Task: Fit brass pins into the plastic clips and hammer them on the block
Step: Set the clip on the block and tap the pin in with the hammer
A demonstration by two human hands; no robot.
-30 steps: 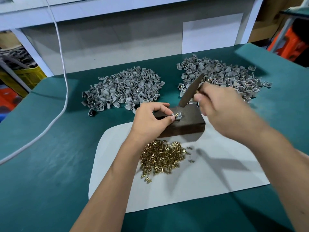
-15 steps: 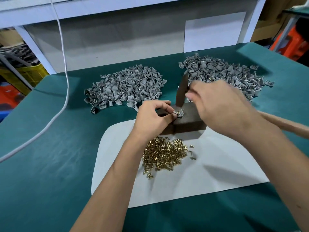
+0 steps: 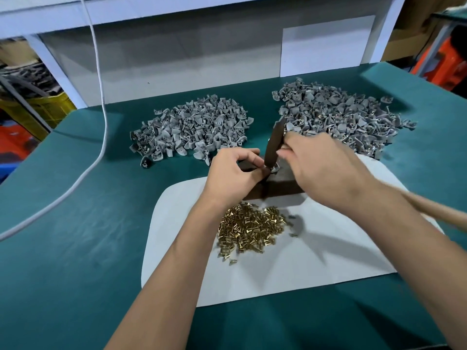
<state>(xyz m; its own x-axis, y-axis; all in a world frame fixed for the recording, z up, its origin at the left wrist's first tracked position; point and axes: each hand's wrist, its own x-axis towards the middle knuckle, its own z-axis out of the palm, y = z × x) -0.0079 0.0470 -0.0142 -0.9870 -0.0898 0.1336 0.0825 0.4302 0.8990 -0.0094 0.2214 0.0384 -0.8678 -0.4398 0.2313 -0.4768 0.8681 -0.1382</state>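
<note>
A dark block (image 3: 280, 186) sits at the far edge of a white sheet (image 3: 303, 261). On its top lies a grey plastic clip (image 3: 275, 169) with a brass pin in it, pinched by my left hand (image 3: 233, 174). My right hand (image 3: 321, 170) grips a hammer close to its dark head (image 3: 275, 144), whose lower end touches the clip. The wooden handle (image 3: 434, 210) runs out to the right behind my forearm. A heap of loose brass pins (image 3: 250, 228) lies on the sheet in front of the block.
Two heaps of grey clips lie on the green table: one at the back middle (image 3: 194, 130), one at the back right (image 3: 348, 117) with brass showing in it. A white cable (image 3: 101, 102) hangs down across the table's left side.
The hammer head has come down from its raised tilt onto the clip on the block. My left hand has kept its pinch on the clip.
</note>
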